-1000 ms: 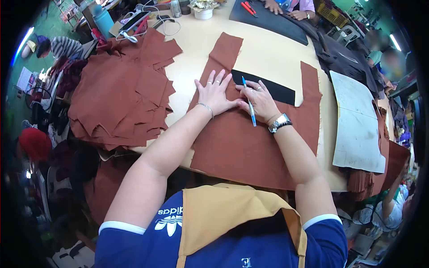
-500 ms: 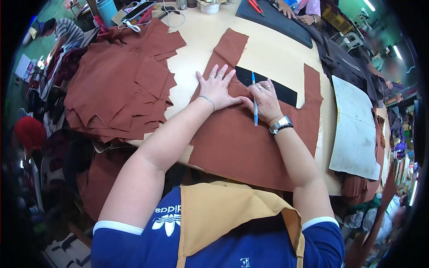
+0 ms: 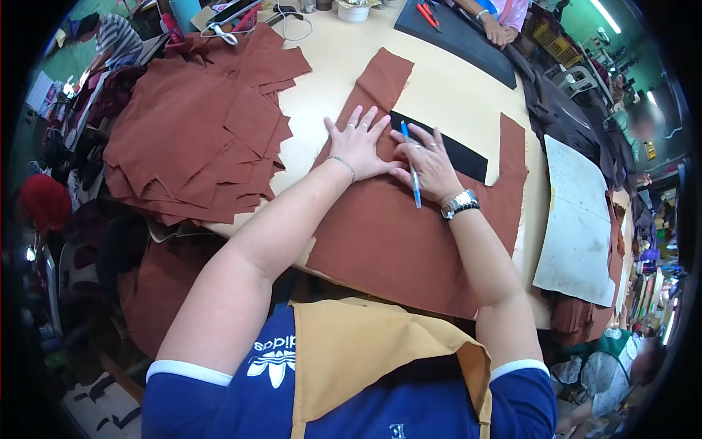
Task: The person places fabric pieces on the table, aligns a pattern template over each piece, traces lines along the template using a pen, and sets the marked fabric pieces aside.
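Note:
A cut piece of reddish-brown cloth (image 3: 395,241) lies flat on the table before me, with a strap-like extension at each upper side. My left hand (image 3: 358,146) is spread open on the cloth, pressing near its upper left part. A blue-ended pen (image 3: 414,181) is held in my right hand (image 3: 431,170), which rests on the cloth just right of the left hand, thumbs close together. Beyond the right hand lies a black strip (image 3: 457,152) along the cloth's upper edge. Whether the pen's tip touches the cloth I cannot tell.
A tall pile of brown cut pieces (image 3: 197,139) covers the table's left side. At right lies a pale pattern sheet (image 3: 574,219). Behind are a dark mat (image 3: 468,44), red-handled cutters (image 3: 428,16), a white bowl (image 3: 353,12) and a co-worker's hands (image 3: 500,32).
The pen has tilted, its upper end swinging left, and the right-hand fingers have shifted slightly left. My left hand stays put on the cloth. The co-worker's hands have come together.

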Motion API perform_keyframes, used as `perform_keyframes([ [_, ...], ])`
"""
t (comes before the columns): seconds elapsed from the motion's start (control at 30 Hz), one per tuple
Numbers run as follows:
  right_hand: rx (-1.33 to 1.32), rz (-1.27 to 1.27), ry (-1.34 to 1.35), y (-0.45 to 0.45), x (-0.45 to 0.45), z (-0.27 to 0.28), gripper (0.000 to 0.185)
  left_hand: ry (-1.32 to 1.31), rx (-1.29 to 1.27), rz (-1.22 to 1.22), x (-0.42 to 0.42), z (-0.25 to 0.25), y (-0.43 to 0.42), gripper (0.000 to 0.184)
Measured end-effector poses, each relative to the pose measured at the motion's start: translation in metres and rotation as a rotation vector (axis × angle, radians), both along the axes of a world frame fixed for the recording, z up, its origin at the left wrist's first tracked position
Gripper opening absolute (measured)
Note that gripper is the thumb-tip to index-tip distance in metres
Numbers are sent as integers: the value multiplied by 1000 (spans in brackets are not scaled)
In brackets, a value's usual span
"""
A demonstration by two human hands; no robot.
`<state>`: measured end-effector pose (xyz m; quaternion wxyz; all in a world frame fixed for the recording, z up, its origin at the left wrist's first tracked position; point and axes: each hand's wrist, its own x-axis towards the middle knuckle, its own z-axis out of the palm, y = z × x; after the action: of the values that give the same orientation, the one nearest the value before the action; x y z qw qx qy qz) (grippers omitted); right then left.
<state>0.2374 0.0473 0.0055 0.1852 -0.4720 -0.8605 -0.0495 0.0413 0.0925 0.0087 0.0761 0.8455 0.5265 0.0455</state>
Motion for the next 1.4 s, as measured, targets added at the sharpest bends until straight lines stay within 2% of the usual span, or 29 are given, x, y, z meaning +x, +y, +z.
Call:
perform_keyframes([
  [0.03, 9, 41, 1, 1, -3, 0, 47, 9, 6, -3, 1, -1, 2, 113],
  [0.1, -136, -44, 47, -3, -3, 5, 54, 17, -3, -10, -1, -4, -2, 113],
  [0.17, -140, -118, 4, -8, 3, 6, 53, -2, -16, -3, 0, 2, -2, 112],
  [0.37, -5, 24, 37, 1, -1, -3, 50, 22, -20, 0, 0, 3, 1, 109],
  [0.4, -52, -5, 66, -1, 0, -4, 51, 30, -30, -6, 0, 3, -1, 109],
  [0.53, -134, -47, -34, -6, 7, 2, 64, 11, -11, 11, 0, -1, -1, 110],
  [0.67, -154, -10, 43, 3, -1, -2, 54, 32, -23, 11, 2, 2, -1, 111],
  [0.77, -85, 45, 81, -2, 8, -4, 63, 45, -37, 14, 4, 6, -1, 112],
  [0.8, -116, -2, -5, -3, 13, -4, 73, 45, -45, 19, 2, 6, -1, 113],
  [0.9, -73, 21, 31, -1, 5, -1, 73, 18, -37, 1, 2, 2, -1, 114],
  [0.93, -142, 19, 50, 3, 1, -2, 75, 26, -43, 3, 1, 3, -1, 114],
  [1.03, -163, -6, 37, 0, 0, 2, 71, 42, -43, 3, 3, 7, -2, 114],
  [1.07, -101, 24, 57, 0, 4, 0, 65, 39, -31, 9, 3, 4, -2, 114],
  [1.2, -28, 26, 51, -2, 5, 0, 61, 10, -23, 10, 2, 3, -3, 112],
  [1.3, -136, 29, 52, 5, -2, 0, 61, 21, -29, 5, 2, 3, -2, 112],
  [1.33, -154, 27, 35, 5, -2, 2, 70, 27, -31, 5, 3, 4, -2, 112],
  [1.4, -107, 51, 36, 3, 6, -3, 77, 40, -35, 7, 2, 5, -2, 111],
])
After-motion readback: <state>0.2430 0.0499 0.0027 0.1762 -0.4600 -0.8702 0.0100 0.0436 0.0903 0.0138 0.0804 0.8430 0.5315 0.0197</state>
